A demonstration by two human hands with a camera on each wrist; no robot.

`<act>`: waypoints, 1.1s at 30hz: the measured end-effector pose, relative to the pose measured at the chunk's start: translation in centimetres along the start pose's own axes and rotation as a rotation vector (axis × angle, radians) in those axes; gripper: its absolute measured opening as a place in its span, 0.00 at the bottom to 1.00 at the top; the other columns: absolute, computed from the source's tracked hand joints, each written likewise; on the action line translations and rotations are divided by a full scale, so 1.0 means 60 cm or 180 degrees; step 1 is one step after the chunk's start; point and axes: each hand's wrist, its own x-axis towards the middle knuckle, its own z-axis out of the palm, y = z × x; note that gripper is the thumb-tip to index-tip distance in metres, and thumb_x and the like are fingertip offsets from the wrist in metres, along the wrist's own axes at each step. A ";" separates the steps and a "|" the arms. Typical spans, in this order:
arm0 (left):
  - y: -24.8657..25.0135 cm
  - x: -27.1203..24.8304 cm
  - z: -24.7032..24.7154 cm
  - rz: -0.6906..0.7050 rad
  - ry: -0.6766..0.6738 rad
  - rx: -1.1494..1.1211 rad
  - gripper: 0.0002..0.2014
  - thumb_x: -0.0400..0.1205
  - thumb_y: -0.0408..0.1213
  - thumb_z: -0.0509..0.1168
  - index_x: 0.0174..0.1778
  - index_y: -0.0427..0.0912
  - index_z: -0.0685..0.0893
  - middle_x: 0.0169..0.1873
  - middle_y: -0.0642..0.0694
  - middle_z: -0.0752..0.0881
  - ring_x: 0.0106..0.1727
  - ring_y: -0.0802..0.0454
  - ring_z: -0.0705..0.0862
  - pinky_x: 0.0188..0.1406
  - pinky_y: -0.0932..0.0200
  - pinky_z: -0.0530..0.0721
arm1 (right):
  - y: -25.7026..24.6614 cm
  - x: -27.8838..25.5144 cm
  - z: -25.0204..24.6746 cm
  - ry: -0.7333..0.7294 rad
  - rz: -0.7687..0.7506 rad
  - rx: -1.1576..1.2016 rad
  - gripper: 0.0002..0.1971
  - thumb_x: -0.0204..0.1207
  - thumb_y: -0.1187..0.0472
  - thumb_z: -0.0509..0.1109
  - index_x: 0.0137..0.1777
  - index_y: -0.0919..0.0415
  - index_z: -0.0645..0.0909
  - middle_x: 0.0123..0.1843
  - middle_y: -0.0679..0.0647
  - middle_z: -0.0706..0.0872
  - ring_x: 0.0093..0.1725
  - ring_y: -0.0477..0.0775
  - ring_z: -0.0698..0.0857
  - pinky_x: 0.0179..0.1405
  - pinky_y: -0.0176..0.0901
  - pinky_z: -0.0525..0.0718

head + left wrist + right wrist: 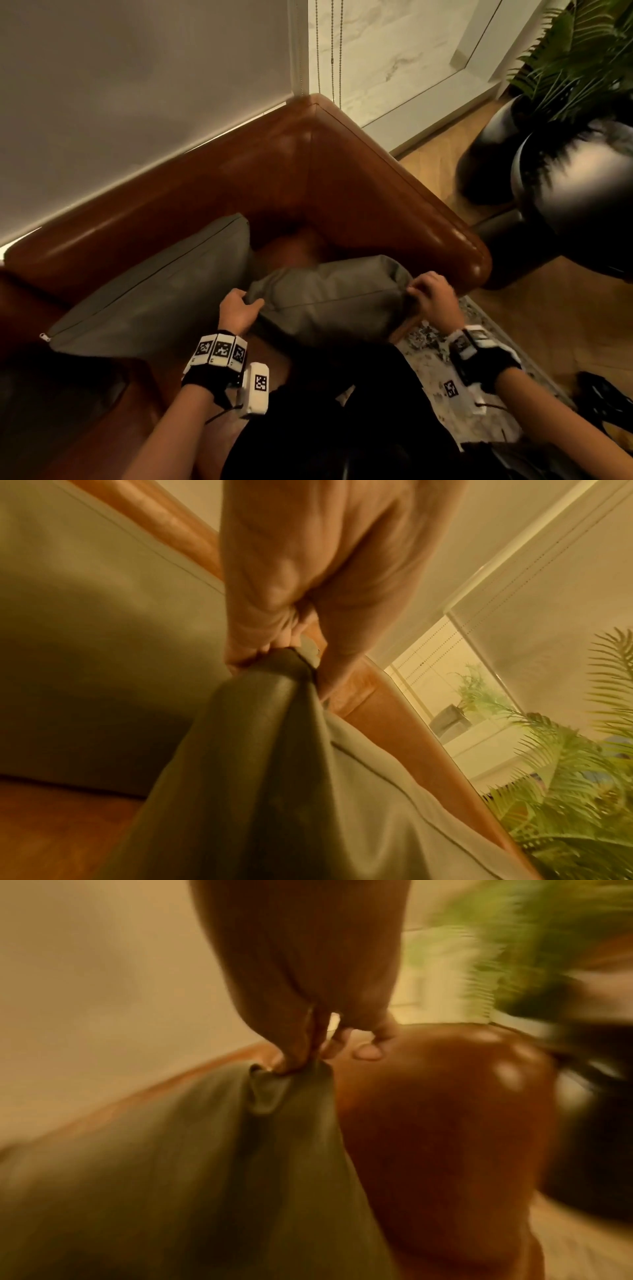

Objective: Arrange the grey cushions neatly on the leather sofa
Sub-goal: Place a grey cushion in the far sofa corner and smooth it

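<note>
At frame centre I am pinching 2 corners of the smaller grey cushion (329,301), left hand (239,310) and right hand (430,291) clamped; next, I judge, seating it upright in the leather sofa (342,178) corner.

Glossy leather sofa (342,178), seemingly matt cloth cushions (329,301)

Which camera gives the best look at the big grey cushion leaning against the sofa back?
The head view: the leaning cushion shows whole, seam and zip pull included. The left wrist view shows only part of its face, in shadow. The right wrist view doesn't clearly show it.
</note>
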 end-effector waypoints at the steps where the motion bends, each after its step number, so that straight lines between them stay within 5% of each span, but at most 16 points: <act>1: -0.004 0.003 -0.004 0.0013 0.0058 -0.0096 0.22 0.74 0.36 0.72 0.60 0.28 0.78 0.58 0.30 0.83 0.62 0.35 0.80 0.61 0.49 0.77 | 0.012 -0.006 -0.012 0.0300 0.0140 0.0616 0.03 0.76 0.65 0.69 0.44 0.63 0.83 0.46 0.56 0.82 0.50 0.57 0.80 0.50 0.43 0.73; 6: -0.013 0.001 0.012 -0.0103 0.0000 -0.0453 0.30 0.71 0.31 0.75 0.66 0.28 0.71 0.58 0.40 0.77 0.63 0.41 0.78 0.66 0.49 0.76 | 0.033 -0.041 -0.015 0.0314 0.1397 0.2434 0.04 0.79 0.61 0.67 0.44 0.55 0.82 0.44 0.52 0.83 0.51 0.58 0.82 0.44 0.44 0.79; 9: -0.028 0.008 0.016 -0.0218 -0.0222 -0.0185 0.30 0.68 0.35 0.78 0.63 0.27 0.78 0.61 0.32 0.83 0.62 0.38 0.82 0.65 0.46 0.80 | 0.028 -0.018 -0.029 0.0596 0.1897 0.2441 0.12 0.75 0.47 0.69 0.44 0.57 0.81 0.46 0.56 0.85 0.49 0.58 0.83 0.47 0.51 0.80; 11: -0.031 -0.001 0.013 -0.0064 -0.0211 0.0306 0.26 0.68 0.42 0.78 0.56 0.29 0.83 0.53 0.33 0.87 0.58 0.37 0.84 0.59 0.48 0.81 | 0.004 0.006 -0.037 0.0320 0.1772 0.1645 0.23 0.69 0.38 0.71 0.41 0.61 0.79 0.40 0.56 0.84 0.40 0.54 0.81 0.42 0.48 0.77; 14: -0.032 -0.018 0.010 0.0239 0.0143 0.0656 0.26 0.69 0.49 0.76 0.53 0.32 0.81 0.51 0.32 0.84 0.59 0.34 0.81 0.57 0.46 0.79 | -0.034 0.036 -0.020 -0.0443 0.1276 0.0262 0.27 0.66 0.38 0.74 0.32 0.64 0.74 0.34 0.58 0.79 0.39 0.59 0.82 0.37 0.43 0.73; 18: -0.023 -0.029 0.007 0.0262 0.0218 0.0205 0.22 0.78 0.49 0.67 0.50 0.30 0.80 0.51 0.30 0.85 0.59 0.35 0.80 0.59 0.50 0.75 | -0.026 0.054 0.009 -0.0643 0.0992 -0.0743 0.18 0.75 0.53 0.71 0.51 0.70 0.78 0.55 0.67 0.82 0.57 0.68 0.80 0.52 0.52 0.78; 22: -0.018 -0.027 0.000 0.0398 0.0465 -0.0041 0.21 0.77 0.44 0.69 0.54 0.28 0.81 0.52 0.29 0.86 0.59 0.35 0.82 0.60 0.49 0.77 | 0.017 0.062 -0.022 -0.0474 0.1056 0.0443 0.14 0.80 0.57 0.66 0.40 0.65 0.85 0.39 0.62 0.85 0.45 0.60 0.83 0.45 0.49 0.75; 25: -0.019 -0.024 -0.003 0.0328 0.0670 -0.0226 0.24 0.74 0.45 0.73 0.56 0.28 0.81 0.54 0.30 0.85 0.60 0.35 0.82 0.61 0.49 0.77 | 0.048 0.057 -0.024 -0.0259 0.1435 0.1430 0.21 0.73 0.40 0.67 0.30 0.55 0.87 0.32 0.54 0.85 0.44 0.60 0.83 0.46 0.52 0.76; 29: -0.009 -0.034 0.015 0.0137 0.0806 -0.0655 0.24 0.78 0.49 0.68 0.58 0.29 0.80 0.56 0.31 0.85 0.60 0.36 0.81 0.61 0.51 0.76 | 0.023 0.042 -0.026 -0.0033 0.1821 0.1003 0.23 0.78 0.41 0.62 0.46 0.63 0.83 0.44 0.60 0.84 0.50 0.60 0.82 0.53 0.48 0.75; 31: -0.016 -0.039 0.017 0.0141 0.0754 -0.0672 0.23 0.82 0.50 0.60 0.57 0.30 0.82 0.55 0.32 0.85 0.60 0.36 0.81 0.60 0.50 0.75 | 0.024 0.031 -0.033 -0.0367 0.1756 0.0908 0.26 0.73 0.37 0.67 0.40 0.64 0.84 0.38 0.57 0.86 0.42 0.58 0.83 0.46 0.45 0.77; 33: -0.032 -0.040 0.012 0.0288 0.0564 -0.0450 0.23 0.84 0.50 0.57 0.52 0.31 0.85 0.51 0.32 0.87 0.58 0.36 0.82 0.54 0.51 0.75 | 0.032 0.025 -0.035 -0.0389 0.1636 0.0975 0.22 0.73 0.43 0.70 0.34 0.64 0.85 0.32 0.57 0.86 0.38 0.58 0.84 0.38 0.45 0.78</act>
